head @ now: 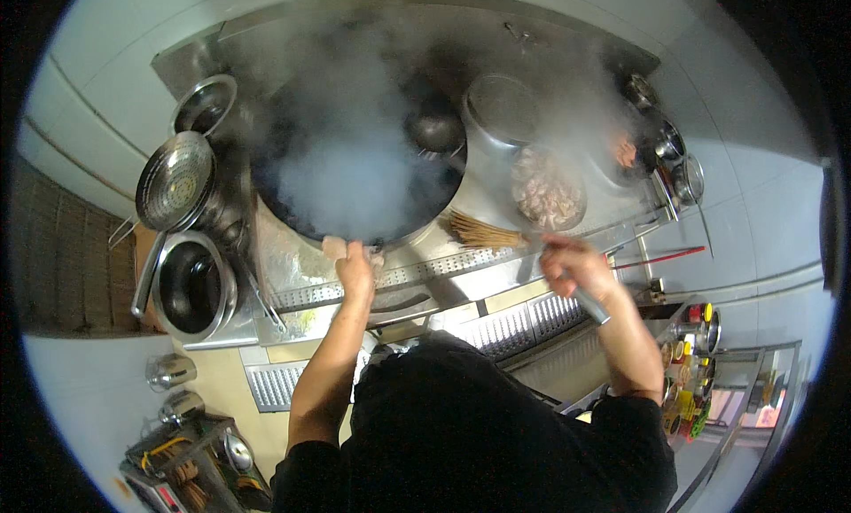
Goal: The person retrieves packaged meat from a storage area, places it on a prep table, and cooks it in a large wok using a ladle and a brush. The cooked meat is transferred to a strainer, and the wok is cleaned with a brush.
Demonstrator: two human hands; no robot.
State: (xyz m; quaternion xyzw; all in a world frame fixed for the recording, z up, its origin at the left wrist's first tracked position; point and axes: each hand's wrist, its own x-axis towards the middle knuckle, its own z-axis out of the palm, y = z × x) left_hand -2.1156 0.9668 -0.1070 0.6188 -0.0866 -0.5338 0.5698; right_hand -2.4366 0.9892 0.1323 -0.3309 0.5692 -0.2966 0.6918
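Observation:
My left hand pinches a pale folded cloth against the near rim of a large black wok. Thick steam or smoke hides most of the wok's inside. Over its right part shows a dark rounded metal bowl shape, probably a ladle's. My right hand, blurred, is closed around a tool with a grey handle, right of the wok; its far end cannot be made out. A bamboo wok brush lies just left of that hand. Beyond it sits a bowl of pale sliced meat.
A perforated strainer and a steel-rimmed bowl stand at left. Behind the meat is a round lidded pot. Orange food shows through steam at right. Bottles and jars fill a side shelf. A perforated drain strip edges the stove.

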